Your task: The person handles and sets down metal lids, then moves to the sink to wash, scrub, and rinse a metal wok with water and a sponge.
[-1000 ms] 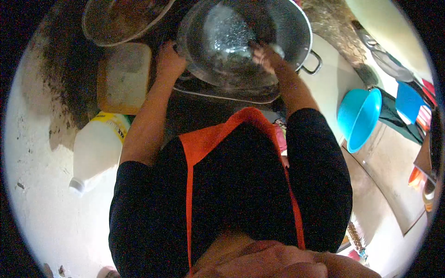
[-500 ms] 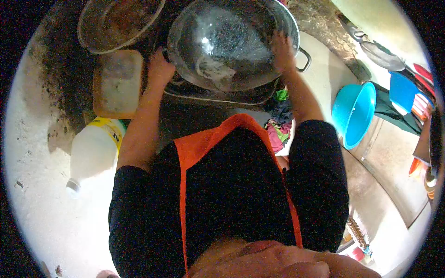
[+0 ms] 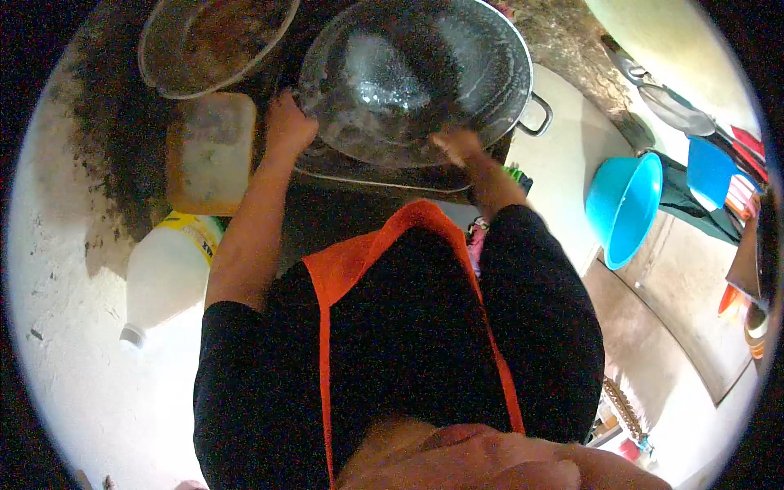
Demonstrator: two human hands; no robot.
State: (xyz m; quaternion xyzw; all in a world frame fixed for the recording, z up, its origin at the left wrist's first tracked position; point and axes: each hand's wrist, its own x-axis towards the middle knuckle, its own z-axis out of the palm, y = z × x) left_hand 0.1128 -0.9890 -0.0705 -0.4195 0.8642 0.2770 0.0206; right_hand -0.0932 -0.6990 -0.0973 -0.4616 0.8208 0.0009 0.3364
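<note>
A wide, round metal pan (image 3: 416, 77) with whitish streaks and wet highlights fills the top middle of the view. My left hand (image 3: 291, 126) is closed at its left edge, where a side handle sits. Over the near right part of the pan, my right hand (image 3: 459, 147) is bent with its fingers drawn in. Whatever those fingers hold, if anything, is hidden and slightly blurred. The pan's other handle (image 3: 536, 116) sticks out free on the right. Beneath the pan lies a dark, rimmed tray-like surface (image 3: 384, 181).
Left of the pan are an oval basin (image 3: 273, 49), a rectangular tub (image 3: 211, 151) and a large white jug (image 3: 167, 265) with a yellow label. A turquoise basin (image 3: 600, 196) stands on the right. Coloured cloths (image 3: 476, 237) lie partly behind my right arm.
My right hand has moved from the pan's right wall toward me and left, to its near side. The white streaks look more spread. My left hand stays at the left handle.
</note>
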